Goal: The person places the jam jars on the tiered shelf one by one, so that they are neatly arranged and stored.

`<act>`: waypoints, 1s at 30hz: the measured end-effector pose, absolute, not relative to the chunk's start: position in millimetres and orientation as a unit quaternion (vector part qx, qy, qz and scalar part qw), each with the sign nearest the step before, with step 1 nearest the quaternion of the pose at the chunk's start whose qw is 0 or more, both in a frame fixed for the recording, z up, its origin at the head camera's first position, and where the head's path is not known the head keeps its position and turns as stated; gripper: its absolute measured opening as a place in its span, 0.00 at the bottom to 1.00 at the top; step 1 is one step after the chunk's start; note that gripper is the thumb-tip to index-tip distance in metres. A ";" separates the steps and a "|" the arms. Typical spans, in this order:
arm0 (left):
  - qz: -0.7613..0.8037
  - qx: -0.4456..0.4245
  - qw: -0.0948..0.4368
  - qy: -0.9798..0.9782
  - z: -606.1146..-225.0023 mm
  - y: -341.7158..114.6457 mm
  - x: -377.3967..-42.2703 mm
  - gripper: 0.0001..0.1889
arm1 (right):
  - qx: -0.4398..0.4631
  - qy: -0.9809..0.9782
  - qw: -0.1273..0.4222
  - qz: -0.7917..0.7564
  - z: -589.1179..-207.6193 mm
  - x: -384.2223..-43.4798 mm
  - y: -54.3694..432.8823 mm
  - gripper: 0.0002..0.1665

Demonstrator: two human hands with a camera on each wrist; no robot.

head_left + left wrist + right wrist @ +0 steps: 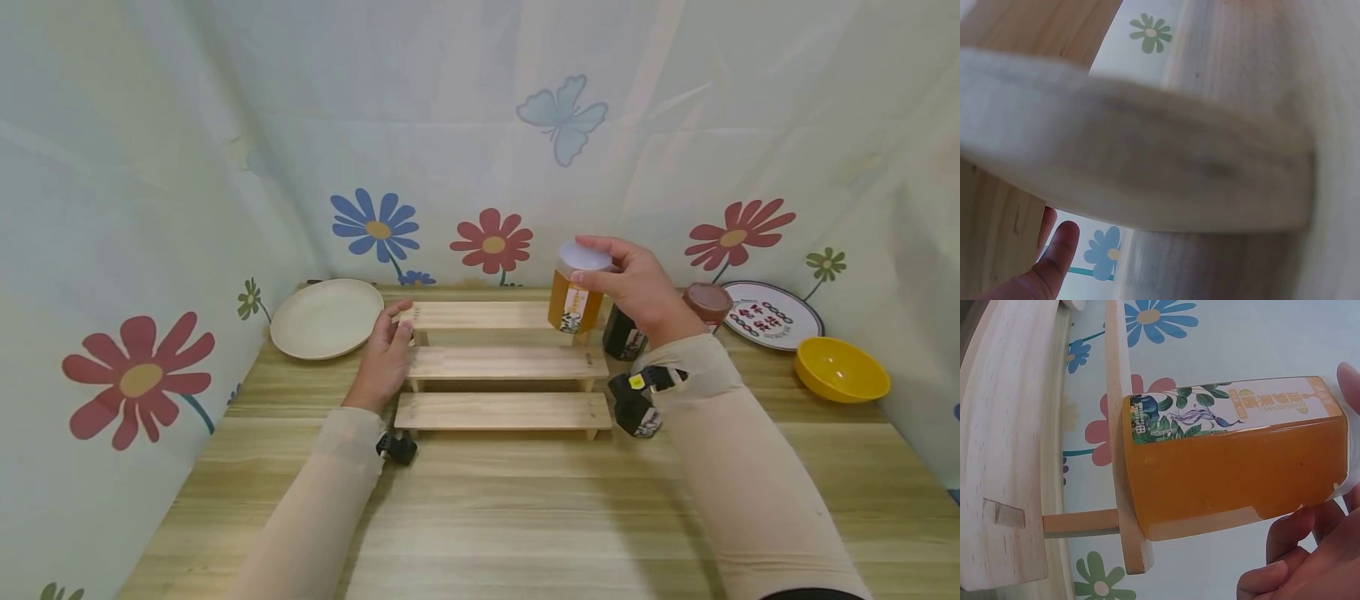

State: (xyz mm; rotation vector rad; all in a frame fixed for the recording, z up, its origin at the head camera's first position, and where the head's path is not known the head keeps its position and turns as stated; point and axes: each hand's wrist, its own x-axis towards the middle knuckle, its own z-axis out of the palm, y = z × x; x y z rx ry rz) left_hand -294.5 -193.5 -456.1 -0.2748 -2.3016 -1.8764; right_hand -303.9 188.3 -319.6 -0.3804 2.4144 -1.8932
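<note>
A wooden three-tier shelf (506,362) stands mid-table. My right hand (637,279) grips a jar of amber honey (573,300) by its white lid. The honey jar is upright over the right end of the top board (480,315); in the right wrist view its base is right at that board (1124,487). My left hand (384,354) holds the left end of the top board, with thumb and fingers at its edge. In the left wrist view, the thumb (1060,256) shows below a blurred wooden piece, and most of the hand is hidden.
Right of the shelf stand a dark jar (622,335), another dark jar (637,419) and a red-brown jar (707,302), partly behind my right arm. Farther right are a patterned plate (780,329) and a yellow bowl (840,375). A cream plate (326,317) lies at the back left.
</note>
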 end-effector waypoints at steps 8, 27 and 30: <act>-0.622 -0.087 0.085 -0.774 -459.4 -193.1 -297.4 0.23 | -0.124 0.778 0.022 -0.616 -321.1 -303.4 188.8 0.34; -0.620 -0.078 0.081 -0.776 -460.2 -193.1 -297.4 0.23 | -0.122 0.773 0.021 -0.622 -321.2 -303.7 187.7 0.34; -0.621 -0.075 0.079 -0.776 -459.6 -193.2 -296.9 0.23 | -0.124 0.773 0.023 -0.621 -321.6 -304.1 188.0 0.34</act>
